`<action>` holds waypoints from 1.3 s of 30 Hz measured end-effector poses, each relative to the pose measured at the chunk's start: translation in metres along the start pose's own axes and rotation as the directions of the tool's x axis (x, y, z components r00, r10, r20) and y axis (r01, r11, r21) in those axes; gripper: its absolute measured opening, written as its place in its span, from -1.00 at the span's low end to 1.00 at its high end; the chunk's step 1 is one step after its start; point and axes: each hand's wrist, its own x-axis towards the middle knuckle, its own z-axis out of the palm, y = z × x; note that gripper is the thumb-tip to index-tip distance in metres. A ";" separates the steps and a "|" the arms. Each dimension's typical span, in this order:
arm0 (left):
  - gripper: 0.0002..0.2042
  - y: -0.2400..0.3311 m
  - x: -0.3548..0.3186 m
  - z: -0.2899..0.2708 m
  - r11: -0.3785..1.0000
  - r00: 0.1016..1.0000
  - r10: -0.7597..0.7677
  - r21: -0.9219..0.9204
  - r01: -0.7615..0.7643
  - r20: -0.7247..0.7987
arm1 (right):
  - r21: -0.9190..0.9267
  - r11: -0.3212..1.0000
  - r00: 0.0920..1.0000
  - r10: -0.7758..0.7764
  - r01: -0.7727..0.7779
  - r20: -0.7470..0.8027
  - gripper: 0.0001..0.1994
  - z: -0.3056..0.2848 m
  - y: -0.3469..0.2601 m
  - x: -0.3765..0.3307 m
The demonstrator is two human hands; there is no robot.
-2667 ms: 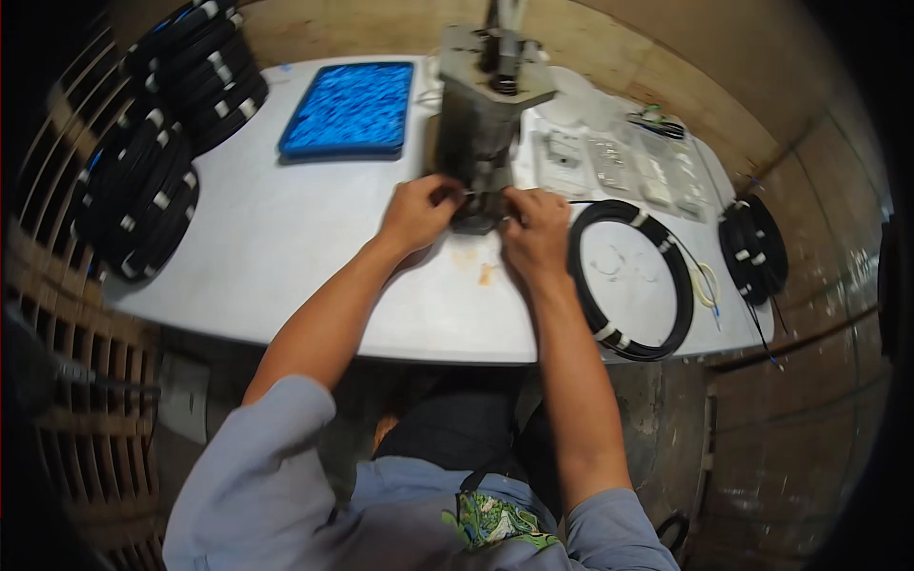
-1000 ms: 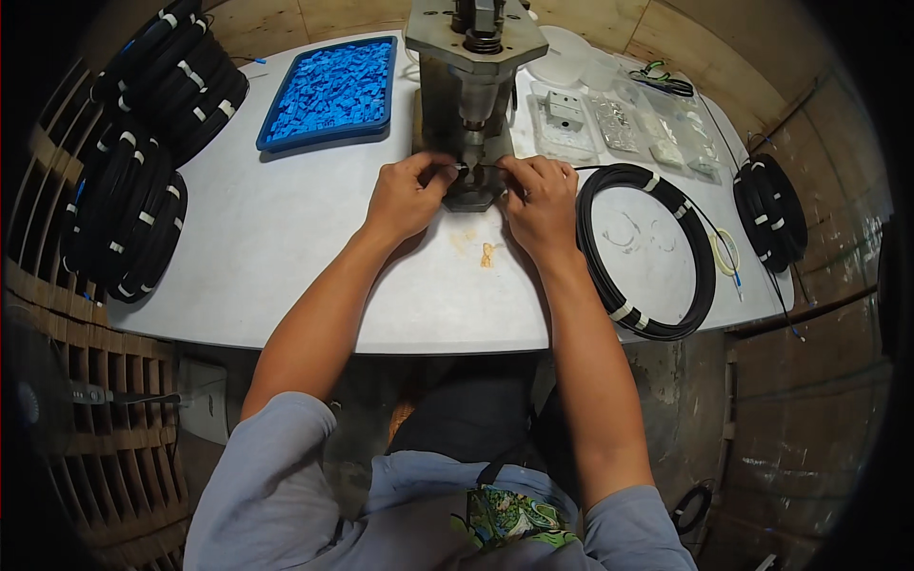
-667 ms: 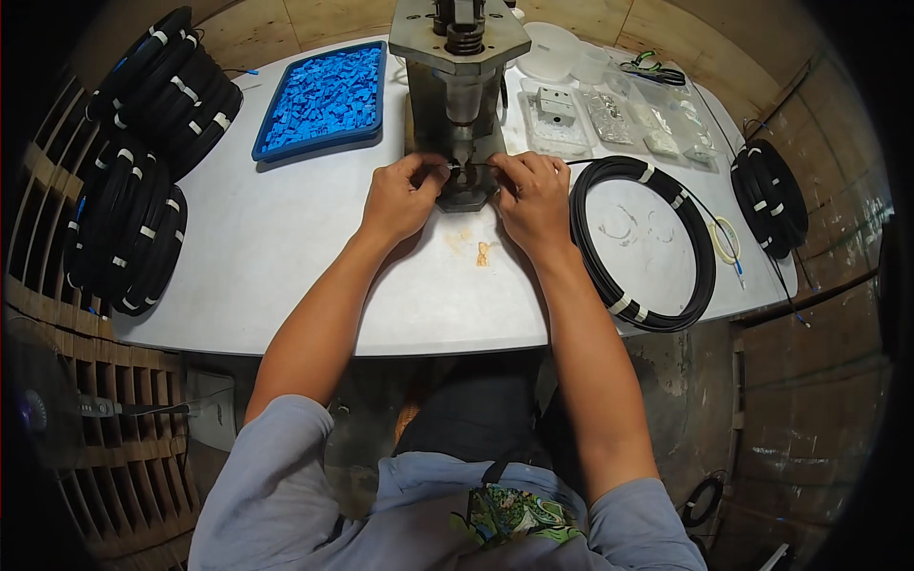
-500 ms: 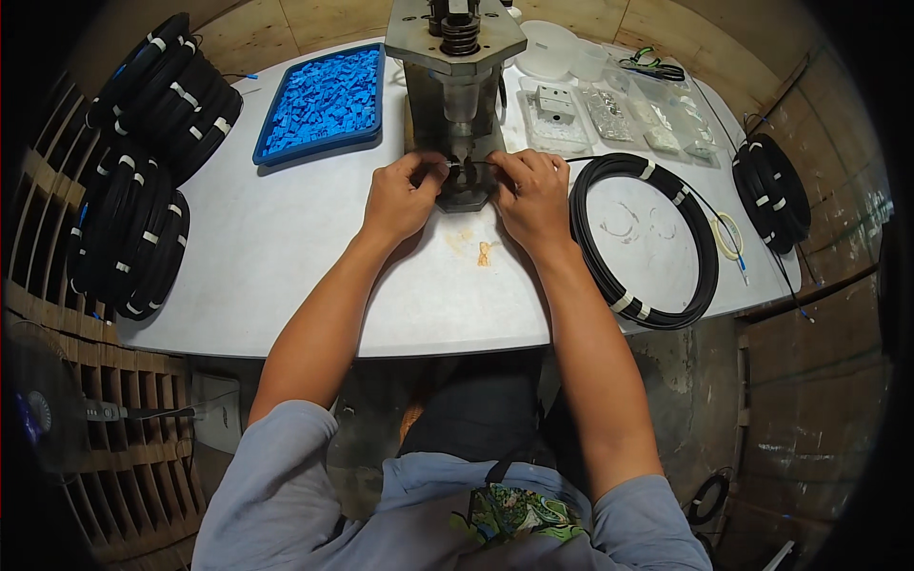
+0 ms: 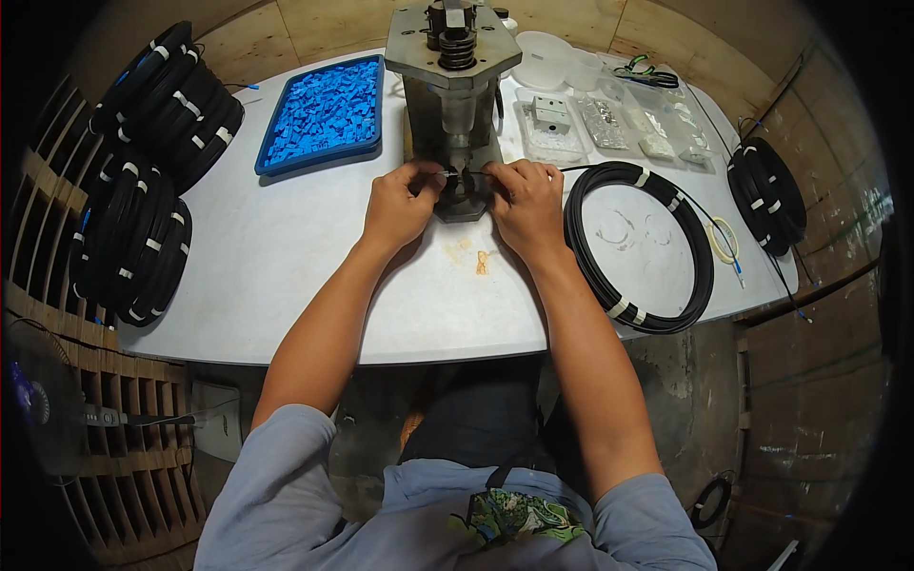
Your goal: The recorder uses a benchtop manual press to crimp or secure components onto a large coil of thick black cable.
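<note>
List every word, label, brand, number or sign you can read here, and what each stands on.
None can be read.
Metal press: no legible lettering.
White bands on the black cable coil: no legible marking.
Grey panel at lower left: any marking is too small to read.
Green shirt print: no letters discernible.
</note>
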 end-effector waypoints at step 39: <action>-0.76 0.003 0.001 0.000 0.999 0.999 -0.045 -0.004 0.045 0.014 | 0.022 1.000 1.000 0.001 -0.001 0.002 -0.80 -0.001 0.000 -0.001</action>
